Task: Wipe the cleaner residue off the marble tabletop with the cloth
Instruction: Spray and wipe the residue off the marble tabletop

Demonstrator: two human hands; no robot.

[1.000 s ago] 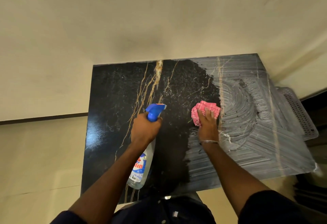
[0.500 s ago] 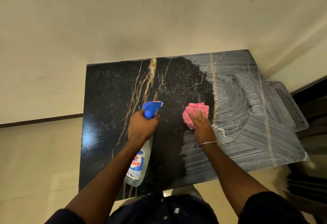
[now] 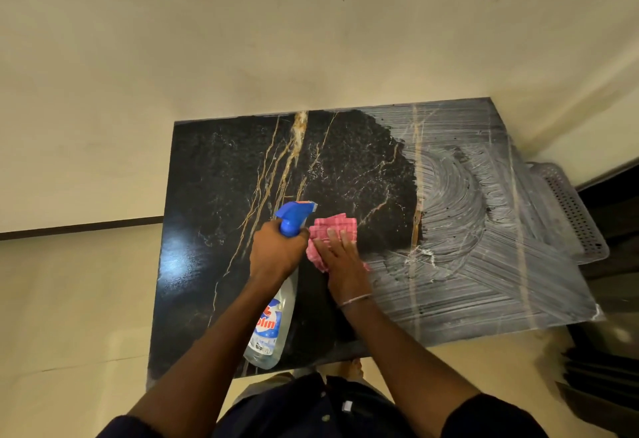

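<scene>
The black marble tabletop [image 3: 221, 182] with gold veins fills the middle of the view. Its left half is dark and shiny; its right half is covered in white streaky cleaner residue [image 3: 477, 251]. My right hand [image 3: 340, 258] presses flat on a pink checked cloth [image 3: 328, 230] near the table's middle, at the left border of the residue. My left hand [image 3: 276, 252] grips the neck of a clear spray bottle [image 3: 273, 320] with a blue trigger head, held just above the table, touching the cloth's left side.
A cream wall runs behind the table and meets it at the far edge. A grey perforated plastic basket [image 3: 570, 216] sits past the table's right edge. Dark furniture [image 3: 601, 368] stands at the lower right. Pale floor lies to the left.
My right hand has slid the cloth leftward from the residue's border toward the bottle, widening the dark wiped patch. The left hand with the bottle has stayed about where it was.
</scene>
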